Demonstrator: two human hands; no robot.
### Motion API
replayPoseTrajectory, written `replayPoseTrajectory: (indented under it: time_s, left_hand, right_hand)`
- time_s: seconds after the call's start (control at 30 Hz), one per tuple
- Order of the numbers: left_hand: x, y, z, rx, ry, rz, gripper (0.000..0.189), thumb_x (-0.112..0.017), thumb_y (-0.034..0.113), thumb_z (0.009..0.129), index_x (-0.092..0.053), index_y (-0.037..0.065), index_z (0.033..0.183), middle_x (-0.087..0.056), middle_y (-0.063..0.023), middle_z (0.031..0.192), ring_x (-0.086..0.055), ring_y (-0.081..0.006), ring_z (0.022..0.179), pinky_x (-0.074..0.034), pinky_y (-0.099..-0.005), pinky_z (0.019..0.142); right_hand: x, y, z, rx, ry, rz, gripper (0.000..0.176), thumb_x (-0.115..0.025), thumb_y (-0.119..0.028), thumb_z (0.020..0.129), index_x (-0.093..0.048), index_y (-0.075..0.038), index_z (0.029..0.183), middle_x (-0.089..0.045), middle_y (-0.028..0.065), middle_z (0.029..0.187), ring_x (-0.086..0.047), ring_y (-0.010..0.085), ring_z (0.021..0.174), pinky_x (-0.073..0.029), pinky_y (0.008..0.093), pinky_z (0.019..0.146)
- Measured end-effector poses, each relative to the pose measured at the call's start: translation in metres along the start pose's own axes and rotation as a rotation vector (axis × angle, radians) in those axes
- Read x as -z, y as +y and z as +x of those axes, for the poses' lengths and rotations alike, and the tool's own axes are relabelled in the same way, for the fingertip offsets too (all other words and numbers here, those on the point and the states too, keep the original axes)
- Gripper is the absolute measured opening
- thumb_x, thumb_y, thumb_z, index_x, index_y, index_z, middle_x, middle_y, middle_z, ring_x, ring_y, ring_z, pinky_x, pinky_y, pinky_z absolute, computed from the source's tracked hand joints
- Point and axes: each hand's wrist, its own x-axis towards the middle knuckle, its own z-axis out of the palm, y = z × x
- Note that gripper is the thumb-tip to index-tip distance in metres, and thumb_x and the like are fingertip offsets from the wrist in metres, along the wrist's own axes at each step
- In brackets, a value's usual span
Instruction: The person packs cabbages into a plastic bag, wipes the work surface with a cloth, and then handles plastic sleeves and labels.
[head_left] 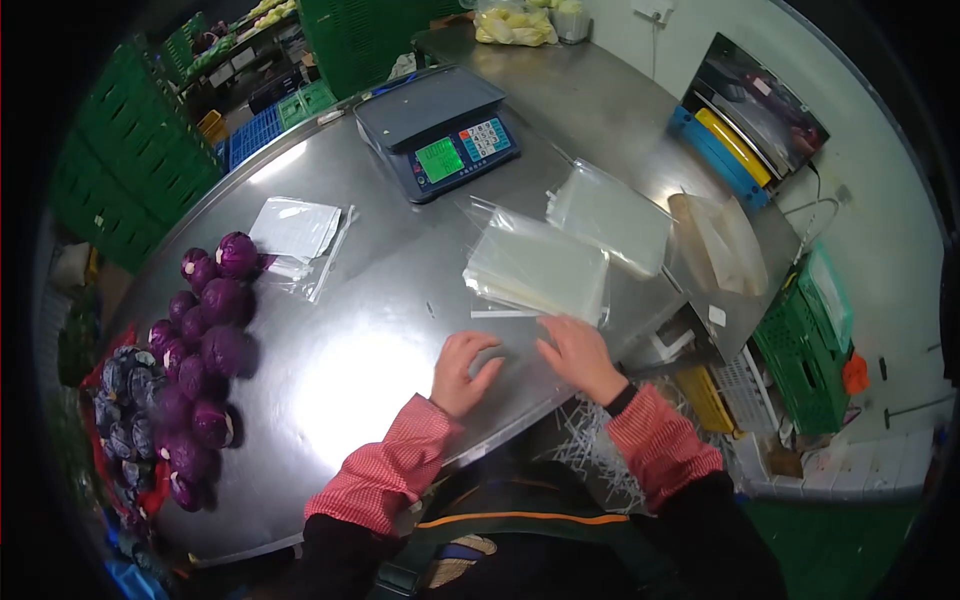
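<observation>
My left hand (464, 374) hovers over the bare steel near the front of the metal table (300, 340), thumb apart from the curved fingers, nothing in it. To its right, my right hand (581, 360) has its fingertips right at the near edge of a stack of clear plastic bags (540, 262); its thumb points out to the left. A second stack of clear bags (612, 215) lies behind and to the right, partly overlapped by the first. Purple cabbages (222, 300) stand in rows along the table's left side.
A scale (430, 130) with a lit green display sits at the back. White bags (297, 232) lie near the cabbages. At the left edge is a red net (155, 490) with dark cabbages. A monitor (755, 95) and green crates (805, 340) are on the right, shredded strips (595, 440) below.
</observation>
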Motion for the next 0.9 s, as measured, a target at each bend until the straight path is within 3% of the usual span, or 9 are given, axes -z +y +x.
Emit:
replayPoseTrajectory:
  time_s: [0.17, 0.37, 0.47, 0.6, 0.63, 0.77, 0.9]
  left_hand:
    - [-0.030, -0.005, 0.029, 0.020, -0.093, 0.005, 0.030, -0.073, 0.006, 0.076, -0.064, 0.006, 0.105, -0.062, -0.0113, 0.105, -0.057, -0.0309, 0.103, -0.045, -0.0379, 0.092]
    - [-0.050, -0.014, 0.047, 0.145, -0.056, 0.087, 0.028, -0.073, 0.009, 0.077, -0.066, 0.007, 0.104, -0.060, -0.0098, 0.104, -0.056, -0.0301, 0.102, -0.047, -0.0385, 0.089]
    - [-0.064, -0.010, 0.065, 0.180, 0.012, 0.185, 0.028, -0.073, 0.009, 0.077, -0.066, 0.007, 0.104, -0.060, -0.0094, 0.103, -0.056, -0.0296, 0.102, -0.047, -0.0376, 0.089]
    - [-0.085, -0.008, 0.099, 0.114, -0.013, 0.329, 0.046, -0.076, 0.011, 0.074, -0.061, 0.009, 0.117, -0.056, -0.0130, 0.118, -0.053, -0.0344, 0.111, -0.044, -0.0421, 0.094]
    - [-0.092, -0.018, 0.103, 0.148, -0.094, 0.397, 0.064, -0.078, 0.022, 0.073, -0.052, 0.012, 0.131, -0.046, -0.0155, 0.137, -0.043, -0.0374, 0.126, -0.038, -0.0487, 0.103]
    - [-0.114, -0.037, 0.129, 0.336, -0.263, 0.694, 0.081, -0.075, 0.045, 0.075, -0.041, 0.016, 0.143, -0.028, -0.0133, 0.154, -0.025, -0.0348, 0.142, -0.023, -0.0570, 0.113]
    - [-0.143, -0.041, 0.115, 0.383, -0.353, 0.767, 0.073, -0.071, 0.046, 0.079, -0.045, 0.017, 0.141, -0.033, -0.0105, 0.152, -0.029, -0.0366, 0.140, -0.024, -0.0550, 0.113]
  right_hand:
    - [-0.020, 0.030, 0.096, -0.067, -0.002, -0.162, 0.063, -0.068, -0.042, 0.082, -0.050, -0.010, 0.132, -0.056, 0.0098, 0.110, -0.054, 0.0283, 0.102, -0.041, 0.0436, 0.084]
    - [-0.030, 0.082, 0.098, 0.056, -0.142, -0.279, 0.067, -0.073, -0.048, 0.074, -0.056, -0.015, 0.130, -0.056, 0.0083, 0.105, -0.052, 0.0250, 0.101, -0.039, 0.0395, 0.083]
    - [-0.005, 0.097, 0.071, 0.123, -0.216, -0.209, 0.061, -0.073, -0.046, 0.075, -0.059, -0.015, 0.125, -0.055, 0.0060, 0.102, -0.051, 0.0246, 0.099, -0.039, 0.0397, 0.083]
    - [0.016, 0.127, 0.052, 0.231, -0.180, -0.132, 0.053, -0.073, -0.045, 0.075, -0.063, -0.015, 0.117, -0.055, 0.0053, 0.095, -0.053, 0.0241, 0.095, -0.039, 0.0400, 0.080]
    - [0.019, 0.133, 0.053, 0.255, -0.193, -0.107, 0.051, -0.073, -0.044, 0.075, -0.063, -0.014, 0.116, -0.055, 0.0055, 0.095, -0.053, 0.0241, 0.095, -0.040, 0.0400, 0.079]
    - [0.021, 0.160, 0.081, 0.308, -0.229, -0.025, 0.040, -0.072, -0.039, 0.078, -0.064, -0.012, 0.107, -0.056, 0.0071, 0.094, -0.055, 0.0259, 0.092, -0.042, 0.0418, 0.077]
    - [0.005, 0.182, 0.153, 0.212, -0.098, 0.024, 0.031, -0.069, -0.038, 0.081, -0.064, -0.010, 0.096, -0.058, 0.0097, 0.094, -0.057, 0.0302, 0.090, -0.045, 0.0458, 0.077]
